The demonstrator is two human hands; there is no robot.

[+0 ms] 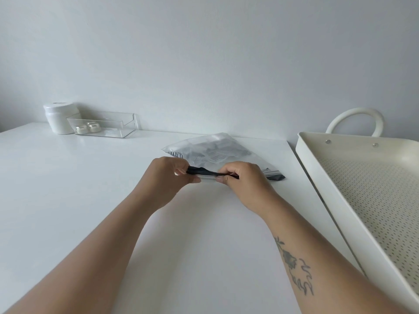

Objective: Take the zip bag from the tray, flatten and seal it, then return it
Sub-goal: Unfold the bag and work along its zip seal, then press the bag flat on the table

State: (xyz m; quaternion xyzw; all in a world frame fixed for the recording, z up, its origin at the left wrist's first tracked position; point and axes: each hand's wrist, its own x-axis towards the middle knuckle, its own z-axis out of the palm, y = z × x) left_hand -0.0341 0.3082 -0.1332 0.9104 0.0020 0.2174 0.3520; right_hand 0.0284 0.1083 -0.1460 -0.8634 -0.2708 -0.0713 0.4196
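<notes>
I am at the sealing step. The zip bag (217,152) lies on the white table (90,189), out of the tray (353,177), near the table's far right corner. Its near edge carries a dark zip strip, and both my hands are on that strip.

My left hand (169,175) pinches the left end of the strip between thumb and fingertips. My right hand (240,177) pinches the strip further right, fingers curled over the top and thumb underneath. Between the two hands a short stretch of the strip shows, slightly twisted and lifted off the table. The right end of the strip sticks out past my right hand and lies flat.

The bag looks mostly flattened, though its far side still puffs up a little. I judge the zip is only partly closed. The next move calls for pressing the two tracks together and sliding the pinch along to the right end, keeping the strip straight so it does not skip.

The bag is clear on top and holds dark items with pale labels; I cannot tell what they are.

The tray sits just off the table's right edge. It is cream, with a perforated floor and a loop handle at its far end, and the part I can see holds nothing.

At the far left corner stands a clear box (104,124) holding two small pale jars (87,128). A white tub (59,117) stands just behind it.
</notes>
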